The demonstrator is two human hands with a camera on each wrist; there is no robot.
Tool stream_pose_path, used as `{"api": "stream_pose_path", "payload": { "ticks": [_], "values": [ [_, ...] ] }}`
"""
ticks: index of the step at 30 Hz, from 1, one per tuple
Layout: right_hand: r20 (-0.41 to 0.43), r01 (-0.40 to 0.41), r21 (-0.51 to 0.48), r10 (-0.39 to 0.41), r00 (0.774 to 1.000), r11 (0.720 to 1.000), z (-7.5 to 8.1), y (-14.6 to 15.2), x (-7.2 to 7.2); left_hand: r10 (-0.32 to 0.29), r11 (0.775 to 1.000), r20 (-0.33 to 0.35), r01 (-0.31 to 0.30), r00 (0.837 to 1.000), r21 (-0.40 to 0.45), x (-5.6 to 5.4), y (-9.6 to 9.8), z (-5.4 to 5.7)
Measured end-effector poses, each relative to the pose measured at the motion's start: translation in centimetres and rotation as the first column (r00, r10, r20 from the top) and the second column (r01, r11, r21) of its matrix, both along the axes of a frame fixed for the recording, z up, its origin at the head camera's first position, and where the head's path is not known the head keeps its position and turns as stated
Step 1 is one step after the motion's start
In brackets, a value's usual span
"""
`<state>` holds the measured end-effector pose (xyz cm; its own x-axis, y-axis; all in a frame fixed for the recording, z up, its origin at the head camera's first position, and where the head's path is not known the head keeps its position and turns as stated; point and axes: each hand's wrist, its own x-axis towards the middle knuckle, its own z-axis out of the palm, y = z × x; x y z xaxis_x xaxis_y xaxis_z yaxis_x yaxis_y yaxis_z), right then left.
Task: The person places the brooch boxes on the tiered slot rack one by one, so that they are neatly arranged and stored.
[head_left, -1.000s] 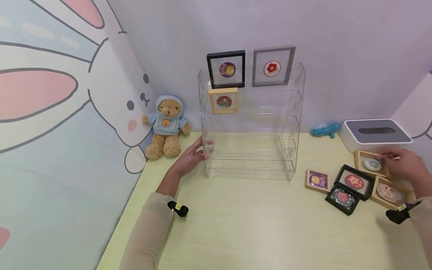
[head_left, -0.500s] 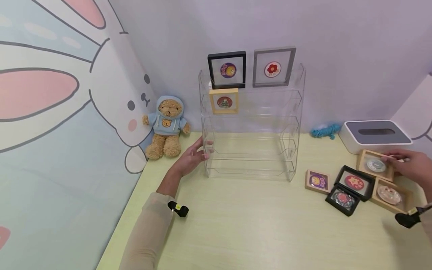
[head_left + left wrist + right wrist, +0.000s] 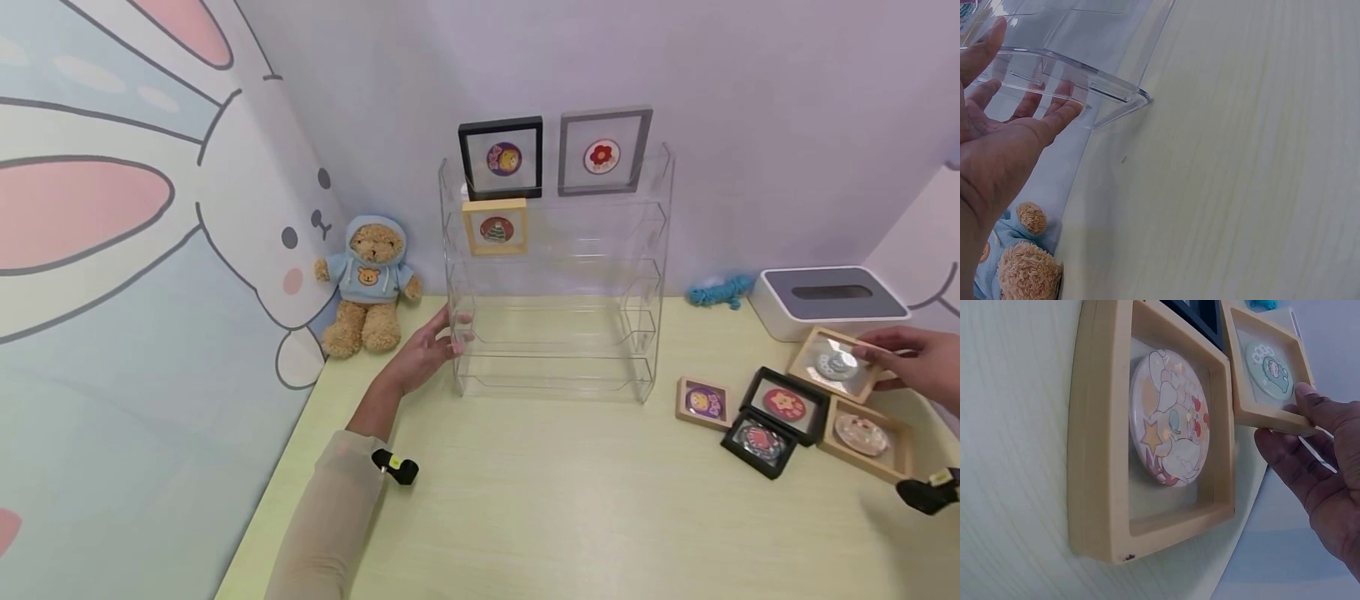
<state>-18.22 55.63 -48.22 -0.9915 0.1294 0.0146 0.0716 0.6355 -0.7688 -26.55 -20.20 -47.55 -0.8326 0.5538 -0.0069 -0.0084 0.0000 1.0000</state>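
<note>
My left hand (image 3: pixel 422 358) touches the left side of a clear acrylic display rack (image 3: pixel 555 367). In the left wrist view its fingers (image 3: pixel 1060 119) are spread against the clear side panel, and their reflections show in the plastic. My right hand (image 3: pixel 926 367) pinches a light-wood display frame (image 3: pixel 835 364), thumb on the front, fingers underneath. That frame holds a round pale green badge (image 3: pixel 1269 370) and is tilted over the other frames. Closest to the right hand lies another wooden frame (image 3: pixel 1100 456) with a pink cartoon badge (image 3: pixel 1169 419).
On the rack stand a black frame (image 3: pixel 463 158), a grey frame (image 3: pixel 603 190) and a small wooden frame (image 3: pixel 495 250). Two black frames (image 3: pixel 759 442) and a small wooden frame (image 3: pixel 702 402) lie at right. Behind are a tissue box (image 3: pixel 825 308), blue yarn (image 3: pixel 720 292) and a teddy bear (image 3: pixel 369 283).
My right hand has lifted and tilted the wooden frame with the green badge, moving it slightly off the frame below. The left hand stays at the rack's side.
</note>
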Motion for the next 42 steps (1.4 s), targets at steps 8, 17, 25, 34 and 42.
{"api": "stream_pose_path", "payload": {
  "ticks": [8, 17, 25, 34, 42],
  "values": [
    [-0.174, -0.041, -0.193, 0.007, 0.985, 0.980, 0.8, -0.7, -0.2, -0.004, 1.000, 0.007, 0.004, 1.000, 0.008, 0.0, 0.1, -0.1],
    [-0.235, -0.009, -0.083, -0.011, 0.972, 0.997, 4.0, -3.4, -0.6, -0.001, 1.000, 0.009, 0.001, 1.000, 0.017, 0.1, 0.1, 0.0],
    [-0.146, 0.097, 0.094, -0.083, 0.986, 0.991, 7.2, -7.5, -0.8, 0.002, 1.000, 0.012, -0.002, 1.000, 0.011, 0.0, -0.1, -0.1],
    [-0.162, 0.110, 0.016, -0.106, 0.981, 0.994, 11.5, -12.0, -1.6, -0.005, 1.000, -0.009, 0.004, 1.000, -0.007, -0.1, -0.2, -0.3],
    [-0.286, -0.024, -0.201, -0.036, 0.957, 0.979, 15.2, -15.5, -2.2, -0.001, 1.000, 0.006, 0.001, 1.000, 0.000, -0.1, -0.2, -0.3]
  ]
}}
